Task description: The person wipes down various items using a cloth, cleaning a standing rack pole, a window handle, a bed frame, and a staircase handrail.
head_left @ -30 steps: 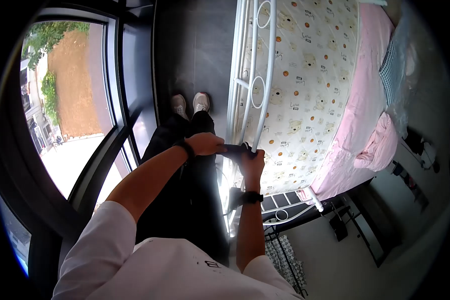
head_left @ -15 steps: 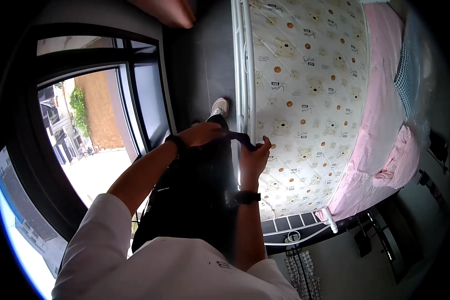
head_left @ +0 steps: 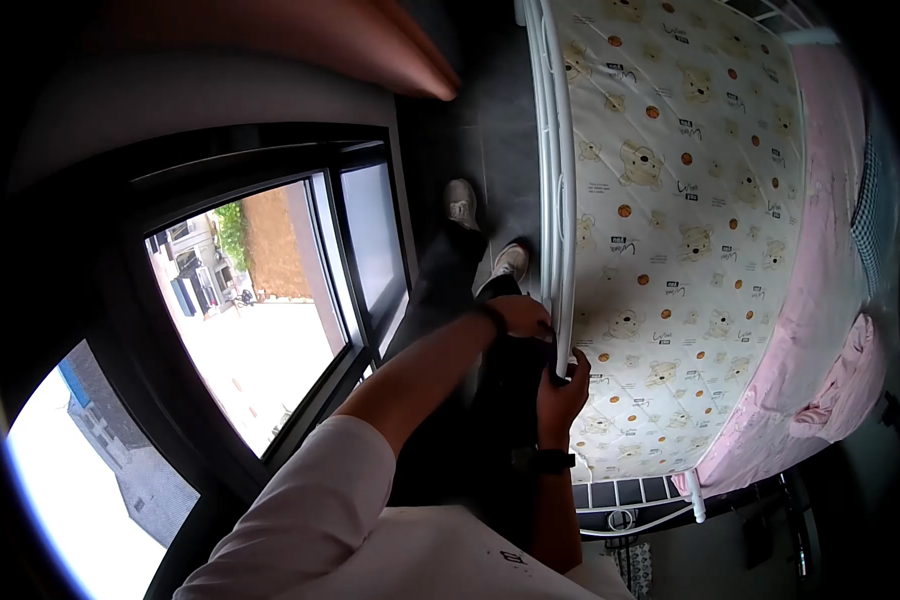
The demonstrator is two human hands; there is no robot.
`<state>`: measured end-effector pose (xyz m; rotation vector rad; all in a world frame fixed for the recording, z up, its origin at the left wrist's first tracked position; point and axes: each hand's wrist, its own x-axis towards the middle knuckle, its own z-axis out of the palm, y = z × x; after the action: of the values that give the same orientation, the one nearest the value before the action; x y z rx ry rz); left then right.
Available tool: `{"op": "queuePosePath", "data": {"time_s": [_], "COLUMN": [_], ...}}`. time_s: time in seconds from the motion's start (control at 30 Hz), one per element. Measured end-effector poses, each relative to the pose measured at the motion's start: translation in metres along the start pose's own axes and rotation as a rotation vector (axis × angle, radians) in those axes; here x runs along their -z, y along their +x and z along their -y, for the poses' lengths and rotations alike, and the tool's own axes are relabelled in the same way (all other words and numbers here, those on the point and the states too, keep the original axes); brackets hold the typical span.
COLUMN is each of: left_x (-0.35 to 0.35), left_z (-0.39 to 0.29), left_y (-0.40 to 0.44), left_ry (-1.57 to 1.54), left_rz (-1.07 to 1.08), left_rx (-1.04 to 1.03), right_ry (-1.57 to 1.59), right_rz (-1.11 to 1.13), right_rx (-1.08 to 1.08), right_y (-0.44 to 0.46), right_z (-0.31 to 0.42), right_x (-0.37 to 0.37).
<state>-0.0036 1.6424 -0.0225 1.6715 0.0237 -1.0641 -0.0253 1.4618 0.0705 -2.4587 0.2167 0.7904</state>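
Note:
A white metal bed rail [head_left: 555,200] runs along the near side of a bear-print mattress [head_left: 695,245]. My left hand [head_left: 523,316], with a dark band at its wrist, is at the rail's left side, fingers curled. Just below it, my right hand [head_left: 563,400], wearing a black watch, is at the rail with thumb and fingertips bent inward. A piece of dark strap [head_left: 559,379] shows at the right fingertips against the rail. Most of the strap is hidden by the hands or lost against my black trousers, so I cannot see how it lies around the rail.
At left, a dark-framed window [head_left: 260,300] gives onto a bright outside. A reddish-brown drape-like shape [head_left: 390,50] hangs at the top. Pink bedding [head_left: 835,150] lies beyond the mattress. My shoes [head_left: 460,203] are on the dark floor [head_left: 505,130] beside the bed.
The dark strap was stretched between my hands; now both hands are closer together, against the rail. My view has shifted, so bed and window sit further right and lower.

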Motion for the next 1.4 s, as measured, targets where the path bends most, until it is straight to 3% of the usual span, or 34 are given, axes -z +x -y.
{"op": "queuePosePath", "data": {"time_s": [0.1,0.13,0.2,0.3,0.37,0.4,0.53,0.7,0.77,0.8,0.9,1.07,1.17,1.4], "left_x": [0.012,0.017,0.022,0.039,0.069,0.078,0.133,0.208,0.235,0.254,0.284,0.285,0.279,0.291], "left_z": [0.010,0.018,0.028,0.017,-0.013,-0.016,-0.010,0.016,0.022,0.016,0.014,0.023,0.013,0.009], "left_y": [-0.004,-0.009,-0.020,-0.036,-0.049,-0.049,-0.045,-0.043,-0.052,-0.061,-0.069,-0.058,-0.057,-0.050], "left_ry": [-0.029,-0.045,-0.087,-0.353,-0.779,-0.697,-1.096,-0.830,-0.542,-0.645,-0.548,-0.476,-0.685,-0.621], "left_rz": [-0.038,-0.115,-0.183,-0.356,-0.611,-0.746,-0.753,-0.811,-0.769,-0.640,-0.704,-0.752,-0.681,-0.805], "left_rx": [-0.028,-0.080,-0.135,-0.075,0.110,0.081,0.206,0.090,0.064,0.218,0.222,0.284,0.307,0.272], "right_ry": [-0.069,0.013,-0.031,-0.066,-0.093,-0.106,-0.255,-0.309,-0.313,-0.331,-0.390,-0.390,-0.473,-0.452], "right_rz": [-0.164,-0.120,-0.163,-0.177,-0.162,-0.182,-0.180,-0.234,-0.278,-0.282,-0.307,-0.228,-0.336,-0.350], "right_rx": [0.159,0.064,0.112,0.163,0.171,0.242,0.414,0.465,0.480,0.441,0.543,0.504,0.575,0.653], "right_y": [0.001,0.003,0.013,0.046,0.074,0.088,0.144,0.196,0.211,0.215,0.233,0.254,0.262,0.280], "right_z": [0.009,0.018,0.030,0.073,0.110,0.127,0.181,0.243,0.256,0.272,0.294,0.322,0.323,0.349], "right_x": [-0.002,-0.001,-0.002,-0.007,-0.009,-0.012,-0.027,-0.043,-0.047,-0.048,-0.055,-0.059,-0.063,-0.064]}}
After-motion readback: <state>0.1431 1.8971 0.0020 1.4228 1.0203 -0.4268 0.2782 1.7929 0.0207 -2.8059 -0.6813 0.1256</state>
